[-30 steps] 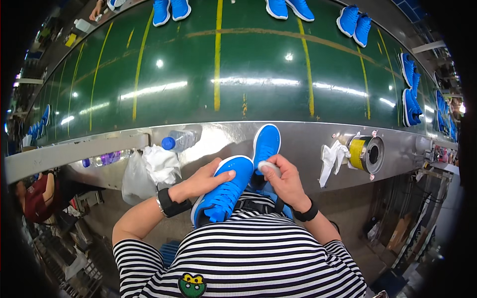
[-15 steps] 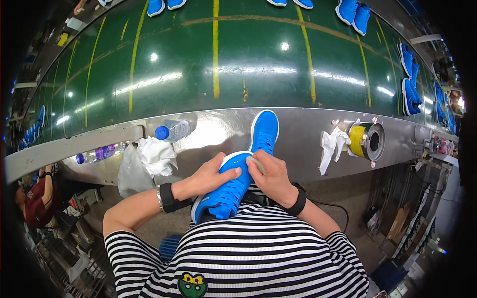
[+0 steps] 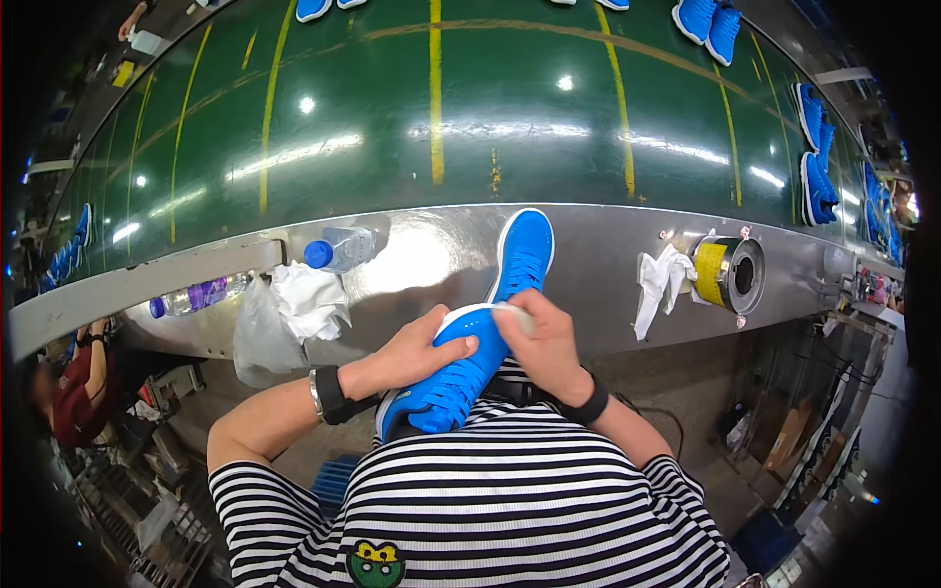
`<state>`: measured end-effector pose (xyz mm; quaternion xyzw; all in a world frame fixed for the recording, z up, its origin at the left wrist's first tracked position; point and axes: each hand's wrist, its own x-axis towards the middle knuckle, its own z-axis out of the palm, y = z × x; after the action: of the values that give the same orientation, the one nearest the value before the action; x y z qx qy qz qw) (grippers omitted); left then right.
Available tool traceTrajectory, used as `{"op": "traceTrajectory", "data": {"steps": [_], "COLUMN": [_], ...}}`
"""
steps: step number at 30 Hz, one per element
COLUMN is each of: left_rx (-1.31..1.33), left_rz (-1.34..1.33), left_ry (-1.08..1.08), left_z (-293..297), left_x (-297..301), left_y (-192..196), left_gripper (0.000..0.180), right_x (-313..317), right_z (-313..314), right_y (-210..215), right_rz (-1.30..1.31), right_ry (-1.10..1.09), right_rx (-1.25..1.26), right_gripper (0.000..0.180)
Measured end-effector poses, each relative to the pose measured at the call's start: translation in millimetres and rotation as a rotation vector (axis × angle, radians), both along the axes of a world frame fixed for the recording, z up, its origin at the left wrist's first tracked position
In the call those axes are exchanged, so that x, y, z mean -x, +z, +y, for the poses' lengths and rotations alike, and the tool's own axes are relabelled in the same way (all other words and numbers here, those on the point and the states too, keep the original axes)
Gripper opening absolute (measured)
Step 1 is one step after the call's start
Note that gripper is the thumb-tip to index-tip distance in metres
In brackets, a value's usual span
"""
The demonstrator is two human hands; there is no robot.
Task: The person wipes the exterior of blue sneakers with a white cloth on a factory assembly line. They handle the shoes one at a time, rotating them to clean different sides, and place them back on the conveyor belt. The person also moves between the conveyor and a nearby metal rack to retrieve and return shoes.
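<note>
A bright blue sneaker [image 3: 453, 377] with a white sole rim rests against my striped shirt, toe pointing away from me. My left hand [image 3: 417, 351] grips its left side, thumb over the toe. My right hand [image 3: 541, 338] presses a small pale cloth or pad against the sole rim at the toe. A second blue sneaker [image 3: 524, 253] lies on the metal ledge [image 3: 608, 245] just beyond my hands, toe pointing away.
A green conveyor belt [image 3: 431, 127] with yellow lines carries more blue shoes [image 3: 814, 147] at right and far edge. On the ledge: a clear bottle with blue cap [image 3: 338, 250], white rags [image 3: 309, 299], a yellow tape roll [image 3: 725, 274], another rag [image 3: 659, 279]. A person in red [image 3: 78, 392] sits left.
The sneaker in my hands has been drawn closer to my chest, and my right hand has moved up over its toe, rubbing along the sole rim.
</note>
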<state>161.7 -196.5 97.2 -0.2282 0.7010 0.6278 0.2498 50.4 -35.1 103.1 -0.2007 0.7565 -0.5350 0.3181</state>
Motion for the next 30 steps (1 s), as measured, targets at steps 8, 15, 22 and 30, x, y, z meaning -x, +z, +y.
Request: {"op": "traceTrajectory", "data": {"steps": [8,15,22,30], "left_rx": [-0.033,0.039,0.009,0.027], "left_rz": [-0.014,-0.032,-0.034,-0.04], "left_ry": [0.044,0.067,0.08,0.145], "left_z": [-2.2,-0.7,4.0,4.9], "left_x": [0.2,-5.7,-13.8,-15.4], "left_y": [1.8,2.0,1.8,-0.7], "left_gripper": [0.053,0.052,0.051,0.053], "right_x": [3.4,-3.4,3.9,-11.9], "right_z": [13.6,-2.2,7.6,-7.6], "right_y": [6.7,0.6,8.3,-2.4], "right_rz": [-0.096,0.233,0.162,0.337], "right_ry": [0.119,0.181,0.316,0.187], "right_rx": [-0.05,-0.084,-0.133,-0.06], "right_gripper": [0.014,0.012,0.013,0.012]}}
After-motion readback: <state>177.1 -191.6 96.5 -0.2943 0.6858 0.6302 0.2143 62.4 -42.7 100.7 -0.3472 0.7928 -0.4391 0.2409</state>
